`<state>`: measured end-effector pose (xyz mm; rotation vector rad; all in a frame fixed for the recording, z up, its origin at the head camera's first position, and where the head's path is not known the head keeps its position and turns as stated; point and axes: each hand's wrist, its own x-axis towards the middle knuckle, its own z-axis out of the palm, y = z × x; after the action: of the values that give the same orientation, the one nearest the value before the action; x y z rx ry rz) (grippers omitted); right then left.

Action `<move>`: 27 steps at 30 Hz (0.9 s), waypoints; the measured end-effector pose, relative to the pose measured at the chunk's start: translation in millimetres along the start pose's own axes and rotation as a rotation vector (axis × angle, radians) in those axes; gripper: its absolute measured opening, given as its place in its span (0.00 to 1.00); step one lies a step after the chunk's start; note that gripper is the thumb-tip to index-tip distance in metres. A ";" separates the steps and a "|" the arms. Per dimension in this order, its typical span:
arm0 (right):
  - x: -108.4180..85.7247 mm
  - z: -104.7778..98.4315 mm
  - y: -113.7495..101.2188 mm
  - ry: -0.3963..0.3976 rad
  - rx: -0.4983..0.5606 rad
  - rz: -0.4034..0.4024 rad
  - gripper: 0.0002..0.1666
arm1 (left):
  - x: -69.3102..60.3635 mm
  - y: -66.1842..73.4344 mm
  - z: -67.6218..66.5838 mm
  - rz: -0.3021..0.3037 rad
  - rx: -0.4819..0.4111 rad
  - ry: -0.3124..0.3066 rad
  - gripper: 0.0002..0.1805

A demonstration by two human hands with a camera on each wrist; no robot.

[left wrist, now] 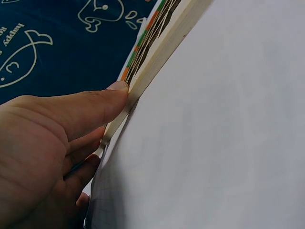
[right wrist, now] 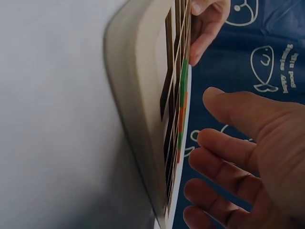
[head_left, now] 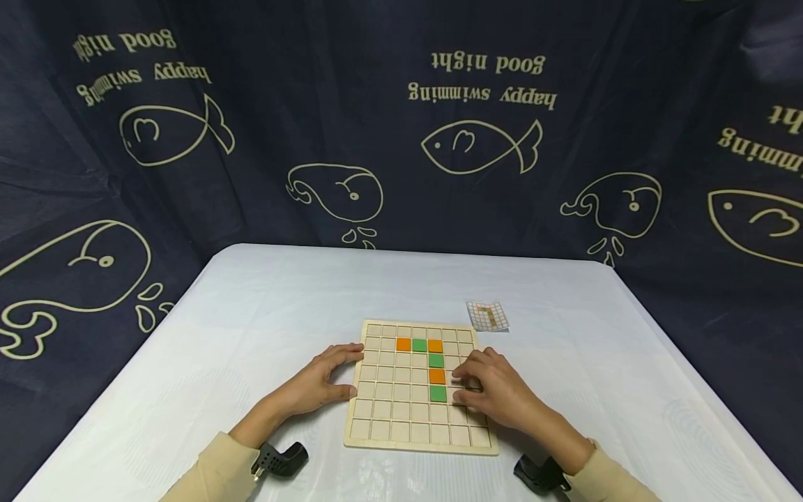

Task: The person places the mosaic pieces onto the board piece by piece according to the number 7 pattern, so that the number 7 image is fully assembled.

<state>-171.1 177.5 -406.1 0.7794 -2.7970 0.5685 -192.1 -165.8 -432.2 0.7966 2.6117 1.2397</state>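
A pale wooden grid board (head_left: 401, 413) lies on the table with orange and green square tiles (head_left: 437, 376) set in it. They form a short row near the far side and a column running down from its right end. My left hand (head_left: 320, 383) rests against the board's left edge; in the left wrist view its thumb (left wrist: 95, 107) touches the wooden rim. Over the right part of the board is my right hand (head_left: 502, 392), its fingertips close to the column of tiles. The right wrist view shows its fingers (right wrist: 228, 148) spread and loosely bent, holding nothing.
A small printed card (head_left: 487, 316) with a coloured grid pattern lies just past the board's far right corner. White cloth covers the table (head_left: 282, 293). Behind it hangs a dark blue curtain (head_left: 401, 209) with fish and whale drawings.
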 end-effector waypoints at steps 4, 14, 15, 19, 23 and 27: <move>-1.9 -2.2 4.3 0.000 0.009 0.016 0.16 | 0.0 -0.3 0.3 0.003 -0.005 0.001 0.33; -9.0 -9.1 15.4 0.031 0.024 0.035 0.15 | 0.3 -2.0 1.1 0.015 0.015 0.014 0.33; -9.8 -10.0 16.4 0.029 0.024 0.042 0.15 | 0.4 -2.1 1.2 0.019 0.018 0.014 0.33; -12.6 -12.5 20.2 0.027 0.024 0.057 0.15 | 0.3 -1.7 1.0 0.018 0.020 0.011 0.33; -16.0 -15.1 24.8 0.028 0.013 0.056 0.15 | 0.0 -0.9 0.4 0.006 0.007 0.003 0.33; -20.4 -18.3 30.3 0.031 0.009 0.065 0.15 | 0.5 -1.9 0.8 0.009 0.014 0.008 0.33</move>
<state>-168.5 218.3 -404.4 0.6778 -2.8017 0.5996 -193.0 -166.0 -434.0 0.8078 2.6295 1.2305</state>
